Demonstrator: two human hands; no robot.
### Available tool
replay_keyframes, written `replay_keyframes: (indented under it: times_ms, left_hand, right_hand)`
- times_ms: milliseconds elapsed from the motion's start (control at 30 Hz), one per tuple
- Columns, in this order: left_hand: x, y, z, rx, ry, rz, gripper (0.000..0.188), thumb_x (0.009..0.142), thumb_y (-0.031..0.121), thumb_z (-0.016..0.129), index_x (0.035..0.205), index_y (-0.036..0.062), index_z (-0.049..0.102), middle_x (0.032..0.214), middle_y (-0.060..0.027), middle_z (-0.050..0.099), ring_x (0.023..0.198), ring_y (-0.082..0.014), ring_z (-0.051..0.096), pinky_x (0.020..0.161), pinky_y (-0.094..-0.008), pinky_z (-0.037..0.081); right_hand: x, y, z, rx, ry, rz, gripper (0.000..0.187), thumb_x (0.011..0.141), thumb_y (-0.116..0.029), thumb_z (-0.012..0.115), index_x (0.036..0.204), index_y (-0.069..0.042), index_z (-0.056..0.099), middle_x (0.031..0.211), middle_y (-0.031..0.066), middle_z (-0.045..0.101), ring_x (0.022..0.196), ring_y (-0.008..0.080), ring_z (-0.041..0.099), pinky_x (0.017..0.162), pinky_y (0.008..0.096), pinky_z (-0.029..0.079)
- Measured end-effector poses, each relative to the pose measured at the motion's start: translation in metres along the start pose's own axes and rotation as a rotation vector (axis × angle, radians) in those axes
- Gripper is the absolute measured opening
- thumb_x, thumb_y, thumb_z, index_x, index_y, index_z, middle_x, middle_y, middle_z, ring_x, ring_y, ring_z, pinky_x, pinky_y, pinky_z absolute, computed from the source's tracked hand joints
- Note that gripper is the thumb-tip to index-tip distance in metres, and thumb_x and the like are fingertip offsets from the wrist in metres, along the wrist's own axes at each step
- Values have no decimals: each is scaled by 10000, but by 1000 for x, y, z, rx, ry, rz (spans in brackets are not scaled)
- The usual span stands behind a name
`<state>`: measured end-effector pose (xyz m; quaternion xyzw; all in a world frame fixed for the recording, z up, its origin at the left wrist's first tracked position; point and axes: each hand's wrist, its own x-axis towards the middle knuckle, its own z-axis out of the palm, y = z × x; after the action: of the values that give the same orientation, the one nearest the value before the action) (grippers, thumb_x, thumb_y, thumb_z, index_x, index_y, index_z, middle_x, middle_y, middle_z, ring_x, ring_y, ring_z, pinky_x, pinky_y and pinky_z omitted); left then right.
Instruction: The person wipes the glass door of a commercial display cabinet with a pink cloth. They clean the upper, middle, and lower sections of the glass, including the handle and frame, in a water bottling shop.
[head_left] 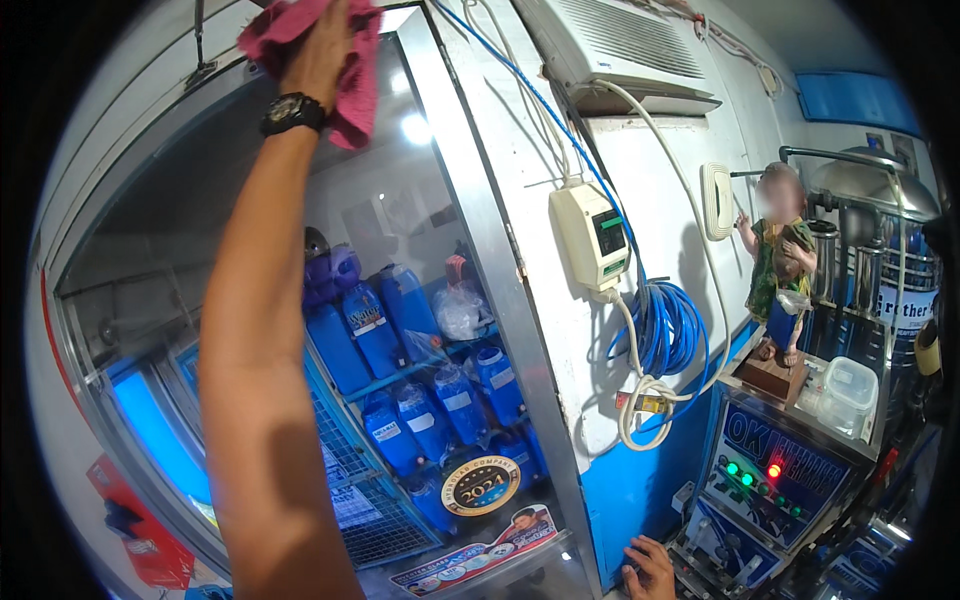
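Note:
My left hand (319,52), with a black watch on its wrist, is raised high at the upper left. It holds a pink cloth (352,112) against the top of a glass door (400,190) in a silver metal frame. Part of the cloth hangs below the fingers. Through the glass, blue jugs (380,325) with white labels stand on shelves. Low at the right of the door frame is my right hand (652,568). Its fingers are loosely bent and apart, with nothing visible in them; the picture's lower edge cuts off the wrist.
Right of the door, a cream electrical box (592,238) and a coiled blue cable (665,335) hang on the wall below an air conditioner (630,45). A lit control panel (770,470) carries a figurine (783,240) and a clear plastic tub (848,388). Metal cylinders (868,275) stand behind.

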<state>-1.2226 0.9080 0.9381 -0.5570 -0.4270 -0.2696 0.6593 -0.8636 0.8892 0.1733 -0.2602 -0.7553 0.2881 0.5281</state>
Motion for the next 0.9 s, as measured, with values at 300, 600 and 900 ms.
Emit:
replay_keyframes:
  times_ms: [300,600,900]
  left_hand:
    - [9,75,44,53,-300,-213,557,1084,377,349,1548,70,359,1245,-306,656,1043,-491,652,921,-556,505]
    - [-156,173,33,-183,-740,-322,715,1027,292,542,1635,137,199,1489,-222,525,1267,-378,599,937,-494,555]
    - [-457,348,18,-516,-585,-325,475,1028,268,554,1492,166,531,1429,-161,601,1307,-364,563,1109,-480,426]
  right_hand:
    - [7,5,7,10,6,-6,288,861,-116,716,1139,-53,760,1249,167,688,1222,405,614,1021,492,501]
    - [-3,14,17,-2,-178,-24,326,846,-85,722,1170,-53,740,1278,165,677,1237,387,610,1036,480,493]
    - [-10,5,11,40,-205,-39,331,848,-69,729,1179,-56,738,1290,171,671,1248,388,606,1027,467,501]
